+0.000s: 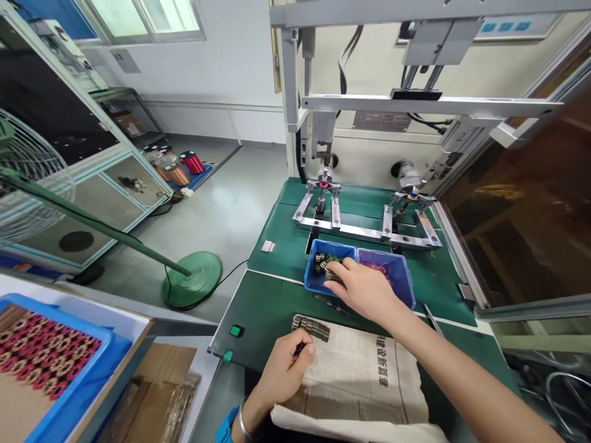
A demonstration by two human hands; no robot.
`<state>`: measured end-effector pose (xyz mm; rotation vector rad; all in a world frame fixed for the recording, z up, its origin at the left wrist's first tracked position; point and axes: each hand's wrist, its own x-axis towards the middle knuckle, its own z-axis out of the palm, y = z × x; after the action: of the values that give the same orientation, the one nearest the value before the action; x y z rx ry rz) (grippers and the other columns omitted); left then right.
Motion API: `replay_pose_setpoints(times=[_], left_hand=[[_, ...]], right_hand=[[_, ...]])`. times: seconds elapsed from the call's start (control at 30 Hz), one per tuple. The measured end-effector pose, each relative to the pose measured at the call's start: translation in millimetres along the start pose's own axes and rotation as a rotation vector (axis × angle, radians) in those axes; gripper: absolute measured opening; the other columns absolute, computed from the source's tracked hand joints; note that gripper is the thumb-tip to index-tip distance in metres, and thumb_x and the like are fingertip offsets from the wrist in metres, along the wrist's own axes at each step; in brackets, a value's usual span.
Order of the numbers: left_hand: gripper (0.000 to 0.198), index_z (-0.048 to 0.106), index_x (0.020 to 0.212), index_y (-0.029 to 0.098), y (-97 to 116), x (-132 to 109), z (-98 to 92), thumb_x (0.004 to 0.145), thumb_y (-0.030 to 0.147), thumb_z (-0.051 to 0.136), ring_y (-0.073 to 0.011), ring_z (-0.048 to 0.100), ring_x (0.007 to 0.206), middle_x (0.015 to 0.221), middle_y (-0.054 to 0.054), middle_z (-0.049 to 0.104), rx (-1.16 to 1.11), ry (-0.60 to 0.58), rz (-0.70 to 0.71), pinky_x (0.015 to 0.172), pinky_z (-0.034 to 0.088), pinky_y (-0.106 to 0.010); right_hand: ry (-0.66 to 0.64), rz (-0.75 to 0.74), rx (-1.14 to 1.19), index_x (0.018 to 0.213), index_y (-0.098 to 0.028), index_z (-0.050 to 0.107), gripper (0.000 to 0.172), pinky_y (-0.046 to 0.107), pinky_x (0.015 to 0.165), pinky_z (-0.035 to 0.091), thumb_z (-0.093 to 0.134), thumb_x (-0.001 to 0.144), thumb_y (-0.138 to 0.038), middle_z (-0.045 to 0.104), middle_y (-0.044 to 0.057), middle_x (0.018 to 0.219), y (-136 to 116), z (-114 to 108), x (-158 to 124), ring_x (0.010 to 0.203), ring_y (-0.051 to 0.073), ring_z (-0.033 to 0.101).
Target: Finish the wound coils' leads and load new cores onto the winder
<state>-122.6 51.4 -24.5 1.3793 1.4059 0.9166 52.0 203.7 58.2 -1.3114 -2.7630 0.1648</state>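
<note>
My right hand [364,289] reaches over the left blue bin [312,280], its fingers closed round a short row of dark metal pieces [331,274]. More small dark metal parts and some green bits lie in that bin. Below, my left hand [286,366] is curled at the left edge of a sheet of newspaper [355,369]. A dark spot shows between its thumb and forefinger, too small to name. Just beyond those fingers, a block of dark metal pieces in rows [313,328] lies on the newspaper.
A second bin [407,277] holds thin reddish wires. Behind stands a machine with two clamp fixtures [364,231] on a green worktop [272,295]. A screwdriver-like tool [330,301] lies before the bins. At left are a green fan stand [191,280] and a blue tray [104,351] of red-black rings.
</note>
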Motion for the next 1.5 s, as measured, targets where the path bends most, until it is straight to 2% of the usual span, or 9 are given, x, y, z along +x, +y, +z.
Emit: replay_pose_setpoints(times=[0.13,0.27,0.43,0.53,0.77,0.97,1.23,1.37,1.5], left_hand=[[0.032,0.054,0.071,0.019,-9,-5,0.9,0.095,0.04,0.048,-0.0139,0.047,0.059,0.062,0.001,0.055,-0.104,0.121,0.025,0.06,0.036,-0.026],[0.036,0.057,0.067,0.02,-16,-8,3.6,0.092,0.045,0.054,-0.0139,0.047,0.054,0.057,0.001,0.054,-0.211,0.218,0.057,0.056,0.037,-0.026],[0.039,0.056,0.065,0.019,-20,-13,6.8,0.092,0.048,0.052,-0.0135,0.045,0.052,0.058,0.0,0.054,-0.243,0.31,0.081,0.055,0.036,-0.027],[0.038,0.055,0.066,0.02,-22,-17,8.5,0.094,0.046,0.049,-0.0137,0.044,0.052,0.058,0.0,0.053,-0.233,0.373,0.105,0.056,0.036,-0.028],[0.035,0.052,0.065,0.021,-15,-16,9.3,0.093,0.042,0.048,-0.0148,0.044,0.053,0.057,0.001,0.051,-0.145,0.332,0.18,0.056,0.035,-0.029],[0.023,0.053,0.069,0.021,-7,-12,8.2,0.091,0.028,0.049,-0.0153,0.045,0.058,0.063,0.001,0.053,-0.002,0.23,0.132,0.058,0.034,-0.028],[0.026,0.05,0.069,0.021,-12,-12,7.8,0.093,0.031,0.046,-0.0147,0.044,0.058,0.062,0.002,0.049,0.002,0.222,0.079,0.058,0.032,-0.027],[0.026,0.05,0.069,0.021,-14,-11,7.8,0.093,0.033,0.047,-0.0147,0.044,0.058,0.062,0.002,0.049,-0.045,0.221,0.043,0.058,0.034,-0.027],[0.025,0.05,0.077,0.021,8,0,-6.8,0.097,0.035,0.042,-0.0151,0.045,0.063,0.068,0.002,0.049,-0.057,0.229,0.012,0.061,0.037,-0.027]], right_hand=[[0.01,-0.027,0.073,0.128,-0.023,0.063,0.038,0.033,0.066,0.053,0.054,0.097,-0.043,0.072,0.009,0.1,7,-7,21,0.085,0.026,0.071],[0.042,-0.042,0.175,0.121,-0.02,0.065,0.032,0.034,0.075,0.056,0.042,0.102,-0.031,0.073,0.008,0.101,5,-1,-24,0.088,0.022,0.071],[-0.083,-0.211,0.242,0.109,-0.02,0.064,0.019,0.03,0.069,0.056,0.059,0.091,-0.021,0.069,0.004,0.093,-28,40,-67,0.08,0.019,0.069],[-0.046,-0.222,0.189,0.115,-0.015,0.06,0.029,0.042,0.083,0.054,0.064,0.088,-0.025,0.066,0.011,0.104,-50,66,-55,0.096,0.028,0.064],[0.017,-0.332,0.103,0.103,-0.018,0.061,0.012,0.034,0.063,0.048,0.057,0.095,-0.026,0.063,0.007,0.086,-74,89,-25,0.079,0.025,0.061],[0.148,-0.282,0.16,0.108,-0.018,0.061,0.021,0.027,0.06,0.049,0.045,0.102,-0.032,0.063,0.006,0.089,-52,53,-28,0.077,0.018,0.064],[0.296,-0.141,0.186,0.113,-0.016,0.068,0.037,0.041,0.081,0.053,0.043,0.102,-0.041,0.068,0.012,0.099,2,5,25,0.092,0.027,0.062],[0.351,-0.136,0.226,0.114,-0.013,0.068,0.037,0.043,0.085,0.053,0.043,0.102,-0.038,0.07,0.014,0.101,6,3,-22,0.094,0.027,0.063],[0.033,-0.22,0.324,0.117,-0.021,0.068,0.03,0.038,0.08,0.058,0.056,0.096,-0.039,0.072,0.011,0.109,-1,13,-103,0.099,0.026,0.067]])
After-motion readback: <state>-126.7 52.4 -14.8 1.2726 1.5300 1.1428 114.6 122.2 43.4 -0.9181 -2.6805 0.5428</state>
